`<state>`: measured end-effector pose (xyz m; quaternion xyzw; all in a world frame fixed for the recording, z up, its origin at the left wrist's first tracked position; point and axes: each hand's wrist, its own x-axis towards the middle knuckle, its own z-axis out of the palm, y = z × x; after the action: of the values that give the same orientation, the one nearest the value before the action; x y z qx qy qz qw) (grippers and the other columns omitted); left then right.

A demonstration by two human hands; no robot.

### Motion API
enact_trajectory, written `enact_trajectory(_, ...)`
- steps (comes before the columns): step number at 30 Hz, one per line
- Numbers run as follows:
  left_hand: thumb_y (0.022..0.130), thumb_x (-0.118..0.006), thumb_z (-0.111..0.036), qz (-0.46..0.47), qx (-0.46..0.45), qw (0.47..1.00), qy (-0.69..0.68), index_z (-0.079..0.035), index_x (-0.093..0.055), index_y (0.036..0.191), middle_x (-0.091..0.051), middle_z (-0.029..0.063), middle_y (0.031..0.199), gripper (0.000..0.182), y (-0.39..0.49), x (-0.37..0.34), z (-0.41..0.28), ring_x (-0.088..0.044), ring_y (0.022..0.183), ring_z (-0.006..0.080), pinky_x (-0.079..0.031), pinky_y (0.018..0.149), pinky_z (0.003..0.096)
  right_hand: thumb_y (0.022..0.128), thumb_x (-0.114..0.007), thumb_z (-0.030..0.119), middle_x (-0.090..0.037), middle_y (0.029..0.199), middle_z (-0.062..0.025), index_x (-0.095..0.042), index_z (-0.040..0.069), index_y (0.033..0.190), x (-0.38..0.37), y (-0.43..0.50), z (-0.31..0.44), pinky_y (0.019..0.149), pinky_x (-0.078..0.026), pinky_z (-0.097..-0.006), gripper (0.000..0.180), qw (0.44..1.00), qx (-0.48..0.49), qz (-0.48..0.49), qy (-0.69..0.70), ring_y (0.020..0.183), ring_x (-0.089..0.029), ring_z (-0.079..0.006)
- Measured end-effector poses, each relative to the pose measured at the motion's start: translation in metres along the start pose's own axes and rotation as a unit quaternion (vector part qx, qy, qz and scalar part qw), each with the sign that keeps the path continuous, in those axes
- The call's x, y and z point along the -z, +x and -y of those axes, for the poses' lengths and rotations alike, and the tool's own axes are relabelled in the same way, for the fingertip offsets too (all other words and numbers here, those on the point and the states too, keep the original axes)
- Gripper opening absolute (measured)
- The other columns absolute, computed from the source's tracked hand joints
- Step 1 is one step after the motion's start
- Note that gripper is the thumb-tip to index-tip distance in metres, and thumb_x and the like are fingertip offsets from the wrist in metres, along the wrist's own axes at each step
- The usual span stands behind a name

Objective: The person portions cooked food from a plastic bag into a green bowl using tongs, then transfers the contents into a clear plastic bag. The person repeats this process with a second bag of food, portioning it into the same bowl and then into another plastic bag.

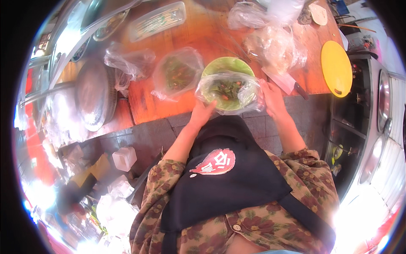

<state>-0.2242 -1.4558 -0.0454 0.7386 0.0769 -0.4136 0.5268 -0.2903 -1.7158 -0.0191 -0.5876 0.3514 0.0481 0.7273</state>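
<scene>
Before me, at the wooden table's front edge, a green plate (227, 65) holds leafy greens with small orange-red pieces (226, 88). A clear plastic bag (250, 84) lies over its near part. My left hand (203, 113) grips the near left rim with the bag. My right hand (272, 97) has the bag's right edge between its fingers. Left of the plate is another round dish of greens (178, 73) wrapped in clear plastic. A cleaver (282, 81) with a dark handle lies just right of my right hand.
The wooden table (152, 108) also bears a metal lid (92, 95) at left, a clear tray of skewers or sticks (158, 21), a crumpled plastic bag (133, 65) and a filled clear bag (274, 49). A yellow cutting board (336, 68) is at right, above a metal stove unit (369, 104).
</scene>
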Motion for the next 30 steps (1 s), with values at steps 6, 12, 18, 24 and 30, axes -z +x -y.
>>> enact_trajectory(6, 0.078, -0.073, -0.017, -0.286, -0.397, 0.778, 0.393, -0.001, -0.046, 0.132, -0.046, 0.0207, 0.135, 0.062, -0.008, -0.005, -0.045, -0.047, 0.122, 0.0389, -0.036, 0.104, 0.0486, 0.092, -0.064, 0.015, -0.046, 0.065, 0.0037, -0.057, 0.006, 0.095, -0.021, -0.022, 0.047, 0.040, -0.032, -0.0212, 0.012, 0.967, -0.078, 0.166, 0.178, 0.047, -0.040, -0.0050)
enact_trajectory(12, 0.082, -0.067, -0.014, -0.223, -0.407, 0.746, 0.478, 0.001, -0.059, 0.095, -0.062, 0.0140, 0.106, 0.021, 0.042, 0.019, -0.057, -0.058, 0.102, 0.0329, -0.047, 0.087, 0.0417, 0.093, -0.056, 0.008, -0.044, 0.070, 0.0026, -0.057, 0.001, 0.106, 0.003, -0.032, 0.091, 0.048, -0.033, -0.0228, 0.014, 0.966, -0.020, 0.140, 0.217, 0.053, -0.040, -0.0060)
enact_trajectory(18, 0.092, -0.061, -0.017, -0.058, -0.063, 0.958, -0.274, -0.004, -0.055, 0.092, -0.051, 0.0029, 0.062, 0.014, -0.022, 0.035, -0.074, -0.051, 0.049, 0.0162, -0.042, 0.048, 0.0291, 0.094, -0.056, 0.015, -0.048, 0.078, -0.0013, -0.051, -0.008, 0.120, -0.027, -0.068, 0.133, 0.057, -0.039, -0.0259, 0.035, 0.948, 0.071, 0.218, 0.220, 0.061, -0.046, -0.0101)
enact_trajectory(24, 0.097, -0.057, -0.016, -0.035, -0.283, 0.851, -0.442, 0.001, -0.056, 0.110, -0.046, -0.0028, 0.063, 0.022, -0.156, 0.108, -0.130, -0.044, 0.050, 0.0084, -0.036, 0.048, 0.0218, 0.091, -0.059, 0.017, -0.060, 0.088, -0.0090, -0.046, -0.009, 0.129, -0.113, -0.118, 0.187, 0.067, -0.046, -0.0271, 0.048, 0.873, 0.161, 0.424, 0.177, 0.073, -0.059, -0.0165)
enact_trajectory(30, 0.099, -0.043, -0.015, -0.051, -0.514, 0.757, -0.400, 0.010, -0.034, 0.137, -0.055, 0.0142, 0.105, 0.047, -0.214, 0.193, -0.186, -0.053, 0.094, 0.0234, -0.045, 0.090, 0.0371, 0.098, -0.051, 0.027, -0.057, 0.103, -0.0121, -0.043, -0.008, 0.131, -0.196, -0.112, 0.245, 0.088, -0.048, -0.0400, 0.049, 0.801, 0.222, 0.541, 0.127, 0.089, -0.062, -0.0272)
